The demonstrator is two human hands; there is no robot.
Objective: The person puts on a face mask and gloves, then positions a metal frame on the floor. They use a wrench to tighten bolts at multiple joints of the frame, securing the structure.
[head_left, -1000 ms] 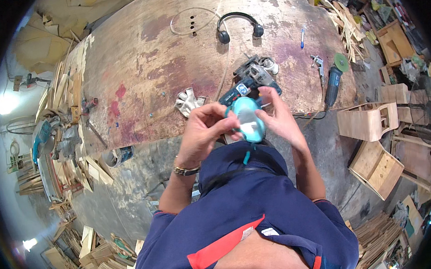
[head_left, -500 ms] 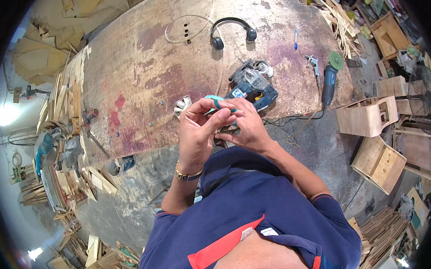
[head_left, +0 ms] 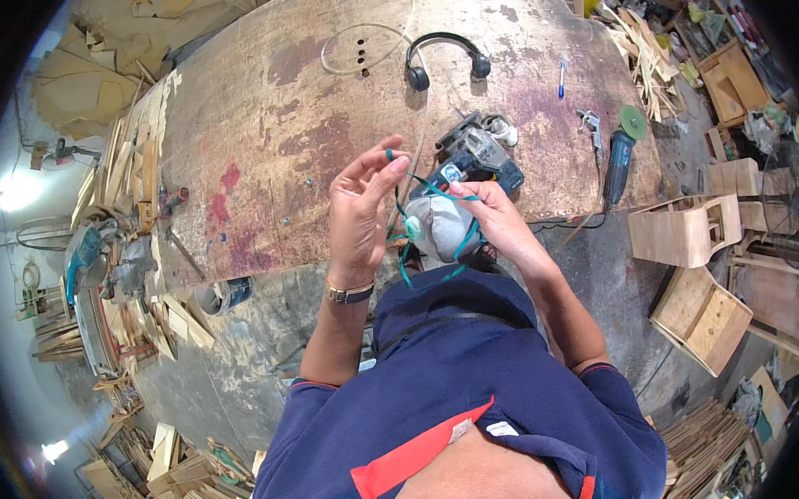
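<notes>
1. Grey cup-shaped dust mask (head_left: 442, 226) with a pale green round valve (head_left: 412, 228) on its left side. It sits between the two hands, seen over the bench's near edge; whether it touches the bench, cannot tell.
2. Left hand (head_left: 355, 202): raised, fingers pinched, thumb to forefinger, on one of the mask's green straps (head_left: 398, 195).
3. Right hand (head_left: 504, 223): lower, just beside the mask; thumb and forefinger closed on the strapping near the mask's upper right.
4. Progress, as judged: straps in hand and partly spread between the two pinches. Lengths below the mask hang slack, not gathered. Mask hangs well below the wearer's collar, not on. No finished knot can be made out.
5. On the bench (head_left: 270, 188), just beyond the hands: blue-and-grey power tool (head_left: 483, 159). Farther out: black headphones (head_left: 447, 37), blue pen (head_left: 561, 78). Right side: angle grinder (head_left: 618, 167) with green disc.
</notes>
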